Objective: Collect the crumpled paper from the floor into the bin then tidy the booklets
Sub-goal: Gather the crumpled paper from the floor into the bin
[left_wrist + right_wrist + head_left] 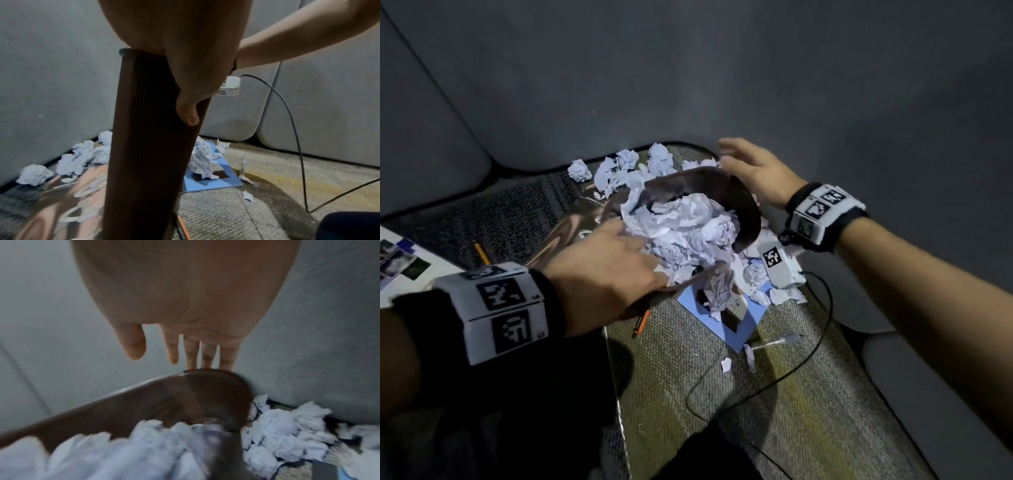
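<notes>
A brown ribbed bin (744, 205) stands tilted on the carpet, heaped with crumpled paper (688, 229). My left hand (633, 260) grips its near rim, thumb (188, 112) pressed on the outer wall (148, 154). My right hand (743, 164) is open, fingers straight (191, 353), at the bin's far rim (144, 394); contact is unclear. Loose paper balls (619, 168) lie behind the bin, with more (287, 426) to its right. A glossy booklet (571, 226) lies under the bin's left side. On a blue booklet (722, 325) in front sits a paper wad (200, 164).
Grey sofa cushions (722, 68) wall in the carpet on the far side and right. A black cable (822, 325), a pen (777, 342), an orange pencil (642, 320), a white tagged box (779, 263) and paper scraps (726, 365) lie nearby. Photos (400, 263) lie far left.
</notes>
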`<state>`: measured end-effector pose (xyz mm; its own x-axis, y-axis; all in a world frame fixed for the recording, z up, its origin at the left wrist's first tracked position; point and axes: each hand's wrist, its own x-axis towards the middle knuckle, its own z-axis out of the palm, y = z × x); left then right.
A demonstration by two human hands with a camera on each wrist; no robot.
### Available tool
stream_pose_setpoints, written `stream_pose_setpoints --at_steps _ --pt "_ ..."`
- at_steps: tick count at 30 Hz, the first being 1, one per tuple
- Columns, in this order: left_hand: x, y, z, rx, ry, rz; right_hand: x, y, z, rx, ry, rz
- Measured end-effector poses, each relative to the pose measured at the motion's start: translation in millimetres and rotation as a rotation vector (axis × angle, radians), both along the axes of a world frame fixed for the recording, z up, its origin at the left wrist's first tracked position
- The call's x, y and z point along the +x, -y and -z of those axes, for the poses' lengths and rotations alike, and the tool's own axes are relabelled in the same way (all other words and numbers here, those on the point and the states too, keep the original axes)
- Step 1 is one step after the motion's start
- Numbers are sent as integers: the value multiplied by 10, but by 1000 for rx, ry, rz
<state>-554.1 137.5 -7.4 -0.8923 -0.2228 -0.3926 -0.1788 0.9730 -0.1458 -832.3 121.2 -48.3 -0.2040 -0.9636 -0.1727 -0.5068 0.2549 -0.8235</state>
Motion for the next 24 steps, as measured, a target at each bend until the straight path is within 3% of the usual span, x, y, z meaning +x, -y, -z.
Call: stream_pose_setpoints --at_steps 2,3,4,7,10,12,14,18,20,24 --pt "106 127 -77 21 -166 8 -238 -189 158 -17 110 178" --pt "149 178 -105 24 -201 11 -358 -324 290 19 75 249" --pt "176 222 -140 33 -228 12 -504 -478 475 95 -32 274" --pt "230 351 -109 -6 -206 4 -766 -1063 1085 559 -594 113" --pt "204 438 -58 -78 -216 -43 -680 -1569 1610 820 -675 11" --pt "186 449 4 -90 -200 -43 -571 -1746 1869 760 -712 19" --pt "167 427 45 -73 -190 -23 -481 -1815 1985 635 -692 148" --pt "177 408 94 -57 -239 51 -299 -1872 1896 343 -610 398" --pt "182 410 122 -63 -256 69 -81 -1905 1787 260 -593 319" --pt "156 404 135 -80 -242 83 459 -2074 1848 464 -651 -100"
